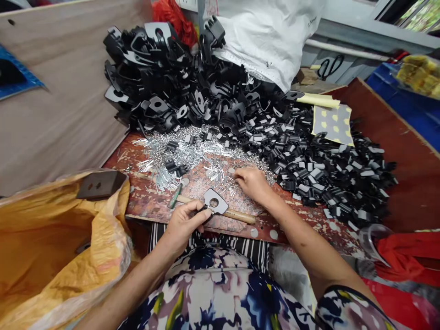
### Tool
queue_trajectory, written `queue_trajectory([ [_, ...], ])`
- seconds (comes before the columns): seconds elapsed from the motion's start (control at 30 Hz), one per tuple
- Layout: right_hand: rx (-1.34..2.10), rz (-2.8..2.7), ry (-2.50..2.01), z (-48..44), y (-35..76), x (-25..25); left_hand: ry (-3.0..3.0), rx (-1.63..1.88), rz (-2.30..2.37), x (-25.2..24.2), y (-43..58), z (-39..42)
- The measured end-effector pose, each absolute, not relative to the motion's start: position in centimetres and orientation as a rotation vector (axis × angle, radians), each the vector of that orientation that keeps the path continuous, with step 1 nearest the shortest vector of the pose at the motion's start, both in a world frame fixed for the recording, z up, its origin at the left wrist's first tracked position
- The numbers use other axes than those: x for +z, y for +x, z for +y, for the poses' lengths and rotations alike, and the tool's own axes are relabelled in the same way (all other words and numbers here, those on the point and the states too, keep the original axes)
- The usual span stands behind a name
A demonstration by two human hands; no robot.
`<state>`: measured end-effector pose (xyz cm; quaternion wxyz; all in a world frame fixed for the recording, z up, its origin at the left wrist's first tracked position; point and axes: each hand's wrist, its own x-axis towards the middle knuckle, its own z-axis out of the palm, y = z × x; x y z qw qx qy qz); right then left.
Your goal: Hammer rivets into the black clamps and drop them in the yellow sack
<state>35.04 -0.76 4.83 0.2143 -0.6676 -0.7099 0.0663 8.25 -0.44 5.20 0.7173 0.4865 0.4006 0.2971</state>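
My left hand [189, 220] pinches a dark plastic part with a flat grey face and a round hole [220, 205], above the front of the worktable. Beneath that part lies a hammer [242, 216] with a wooden handle and a green head. My right hand [252, 182] reaches to the near edge of a spread of thin metal pins [215, 172]. Its fingers are pressed together over the pins; whether a pin is between them is hidden. Small black clips [309, 172] are heaped to the right, and larger black plastic parts [165, 82] are piled at the back left.
At the left front an orange-yellow sack [65, 220] gapes, with a brown block [101, 184] on its rim. A white sack [264, 36] stands behind the piles. A yellow-spotted grey sheet [332, 123] rests on the clips. A clear plastic cup [374, 240] is at the right front.
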Motion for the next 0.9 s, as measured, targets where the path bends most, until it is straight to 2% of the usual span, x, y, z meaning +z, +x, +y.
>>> queue_trajectory([
  [0.2,0.013,-2.266,-1.874,1.2,33.2,4.7,0.963,0.681,0.886,5.5,8.3,-0.5],
  [0.37,-0.023,-2.133,-1.811,0.5,36.0,4.5,0.792,0.714,0.827,5.6,7.5,0.1],
  [0.6,0.319,-1.517,-1.512,-4.7,31.4,8.1,0.578,0.799,0.726,5.6,7.7,0.9],
  [0.73,0.442,-1.532,-1.241,-5.5,26.0,9.2,0.565,0.783,0.721,6.0,8.6,0.7],
  [0.9,0.433,-1.502,-1.248,-4.3,24.0,7.6,0.484,0.796,0.705,6.3,9.0,0.3],
])
